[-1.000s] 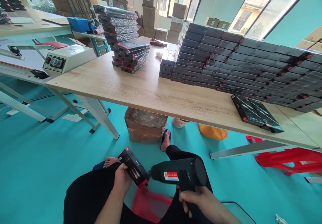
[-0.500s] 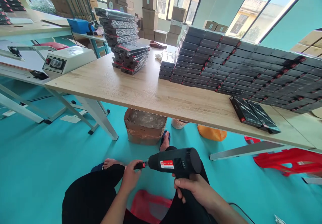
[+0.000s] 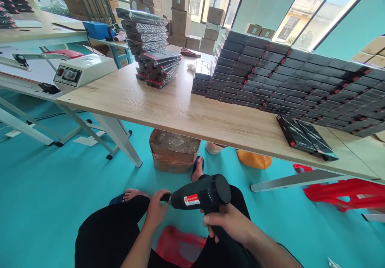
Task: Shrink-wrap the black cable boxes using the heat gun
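Observation:
My right hand (image 3: 224, 223) is wrapped round the handle of a black heat gun (image 3: 200, 193) with a red and white label. Its nozzle points left, close to my left hand (image 3: 156, 210). Between the fingers of my left hand is a small black box (image 3: 165, 197), mostly hidden by the fingers and the nozzle. Both hands are above my lap, below the wooden table (image 3: 180, 113). On that table are a big stack of black boxes (image 3: 285, 83), a smaller stack of film-wrapped boxes (image 3: 150, 39) and two boxes near the front edge (image 3: 306, 137).
Under the table stand a cardboard box (image 3: 173, 155) of clear film, a small bin (image 3: 213, 147) and an orange bag (image 3: 254, 159). Red plastic stools (image 3: 343, 191) are at the right. A white machine (image 3: 86, 71) stands at the left. A cable runs on the floor at lower right.
The heat gun and my right hand have moved left, bringing the nozzle closer to my left hand. Less of the small box shows. The camera view has shifted slightly.

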The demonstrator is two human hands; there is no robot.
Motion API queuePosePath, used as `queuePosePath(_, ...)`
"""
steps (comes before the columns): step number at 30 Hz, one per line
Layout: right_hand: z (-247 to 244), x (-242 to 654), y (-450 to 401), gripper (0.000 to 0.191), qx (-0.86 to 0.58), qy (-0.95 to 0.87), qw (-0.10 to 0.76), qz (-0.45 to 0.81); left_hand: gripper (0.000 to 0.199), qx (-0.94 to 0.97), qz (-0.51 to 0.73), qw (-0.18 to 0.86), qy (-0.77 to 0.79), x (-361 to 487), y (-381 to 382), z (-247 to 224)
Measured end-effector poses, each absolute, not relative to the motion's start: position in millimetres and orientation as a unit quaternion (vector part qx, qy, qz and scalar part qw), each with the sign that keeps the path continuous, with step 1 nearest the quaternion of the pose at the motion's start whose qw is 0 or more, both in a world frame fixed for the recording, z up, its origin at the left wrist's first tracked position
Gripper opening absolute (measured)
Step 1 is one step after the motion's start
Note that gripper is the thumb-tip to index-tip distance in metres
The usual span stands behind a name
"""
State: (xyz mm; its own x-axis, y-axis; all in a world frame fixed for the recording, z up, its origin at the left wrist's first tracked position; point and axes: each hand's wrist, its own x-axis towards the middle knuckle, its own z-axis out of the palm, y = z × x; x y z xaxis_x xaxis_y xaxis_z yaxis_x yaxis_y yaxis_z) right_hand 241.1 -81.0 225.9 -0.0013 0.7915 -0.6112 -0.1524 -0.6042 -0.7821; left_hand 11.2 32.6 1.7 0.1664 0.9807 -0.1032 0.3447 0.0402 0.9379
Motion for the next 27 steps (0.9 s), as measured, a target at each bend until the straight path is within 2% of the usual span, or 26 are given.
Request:
queuePosePath(4, 220, 257, -83, 0.021, -0.652, -0.213, 0.399, 0.608, 0.041, 0.583, 0.354, 0.481, 0.551, 10, 33, 4)
queuePosePath(10, 214, 284, -94, 0.035, -0.631, -0.156, 0.399, 0.647, 0.038, 0.572, 0.357, 0.479, 0.562, 12, 34, 5)
queuePosePath(16, 210, 285, -100, 0.033, -0.621, -0.137, 0.425, 0.644, 0.04, 0.589, 0.347, 0.479, 0.551, 9, 35, 3)
queuePosePath(23, 218, 247, -95, 0.03, -0.595, -0.186, 0.396, 0.674, 0.035, 0.614, 0.353, 0.444, 0.548, 9, 36, 3)
queuePosePath(27, 223, 235, -88, 0.028, -0.627, -0.203, 0.412, 0.63, 0.04, 0.611, 0.344, 0.443, 0.558, 8, 37, 8)
